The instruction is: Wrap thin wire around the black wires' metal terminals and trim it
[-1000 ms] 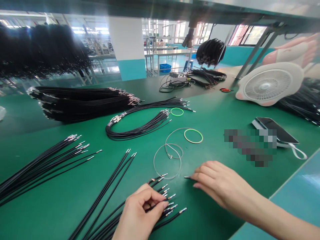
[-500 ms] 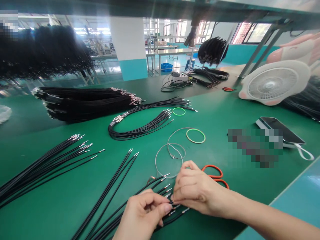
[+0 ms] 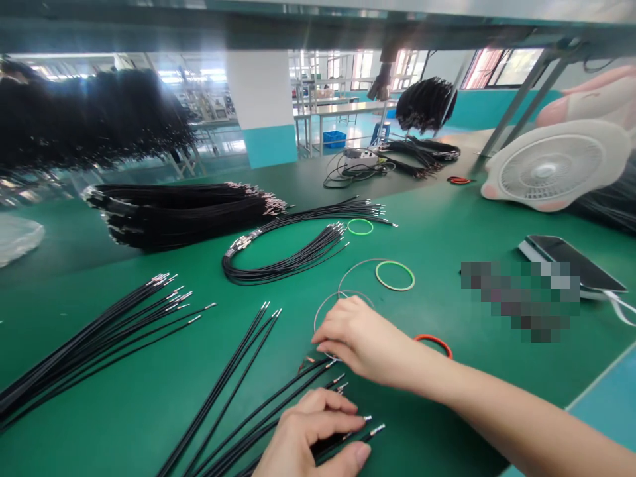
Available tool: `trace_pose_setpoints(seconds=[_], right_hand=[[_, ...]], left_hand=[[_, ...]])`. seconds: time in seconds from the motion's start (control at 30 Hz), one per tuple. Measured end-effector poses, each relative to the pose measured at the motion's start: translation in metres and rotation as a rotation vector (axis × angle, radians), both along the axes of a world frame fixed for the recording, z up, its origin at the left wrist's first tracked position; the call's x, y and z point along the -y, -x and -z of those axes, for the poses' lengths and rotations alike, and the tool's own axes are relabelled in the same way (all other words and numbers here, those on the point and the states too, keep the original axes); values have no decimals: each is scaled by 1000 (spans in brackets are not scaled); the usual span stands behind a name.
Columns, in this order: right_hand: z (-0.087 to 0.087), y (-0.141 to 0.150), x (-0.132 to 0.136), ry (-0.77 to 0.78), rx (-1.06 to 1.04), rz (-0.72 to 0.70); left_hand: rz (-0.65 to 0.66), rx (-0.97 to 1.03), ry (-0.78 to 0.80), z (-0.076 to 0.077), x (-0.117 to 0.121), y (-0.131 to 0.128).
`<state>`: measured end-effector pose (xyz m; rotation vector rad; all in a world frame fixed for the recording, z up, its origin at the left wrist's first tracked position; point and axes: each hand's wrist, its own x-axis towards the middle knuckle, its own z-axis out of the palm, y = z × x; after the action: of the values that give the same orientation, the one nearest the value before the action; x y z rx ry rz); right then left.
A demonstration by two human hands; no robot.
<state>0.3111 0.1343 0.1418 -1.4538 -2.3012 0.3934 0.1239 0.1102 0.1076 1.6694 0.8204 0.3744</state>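
My left hand (image 3: 315, 434) rests over a loose bunch of black cables (image 3: 248, 434) at the bottom centre, its thumb and fingers apart. Silver tips of these cables poke out beyond its fingers. Above and right of it, my right hand (image 3: 355, 338) has its fingertips pinched together; whether something small is between them is hidden. Small copper-coloured scraps (image 3: 307, 362) lie just left of and below those fingertips. A thin grey wire coil (image 3: 320, 308) runs partly behind the right hand. Orange scissor handles (image 3: 437, 340) show in part behind the right forearm.
More black cables (image 3: 114, 331) lie at left, a tied bundle (image 3: 278, 271) and a thick stack (image 3: 193, 215) behind. Green rings (image 3: 395, 275), a white fan (image 3: 546, 165) and a phone-like device (image 3: 571, 262) are on the green table (image 3: 427, 232). A shelf (image 3: 298, 30) spans overhead.
My hands have come apart. The right hand has moved up and away from the cable ends; the left hand's pinch has loosened, with thumb and fingers spread. The whole view has shifted slightly.
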Motion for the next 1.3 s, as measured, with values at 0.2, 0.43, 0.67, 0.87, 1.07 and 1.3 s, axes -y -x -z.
trace_pose_setpoints(seconds=[0.2,0.43,0.67,0.87,1.07,1.3], right_hand=[[25,9,2,-45,-24,6],[31,5,4,61,-76,-13],[37,6,1,72,-66,-38],[40,6,1,71,-85,-21],[43,6,0,72,-110,-14],[46,5,-1,69,-129,-8]], left_hand=[[-390,-46,-318,13,-20,11],[-362,-310,-542,25,-43,17],[-371,-277,-298,15,-41,22],[-422,-259,-232,17,-42,25],[-470,-205,-129,22,-45,29],[-584,-51,-100,23,-43,26]])
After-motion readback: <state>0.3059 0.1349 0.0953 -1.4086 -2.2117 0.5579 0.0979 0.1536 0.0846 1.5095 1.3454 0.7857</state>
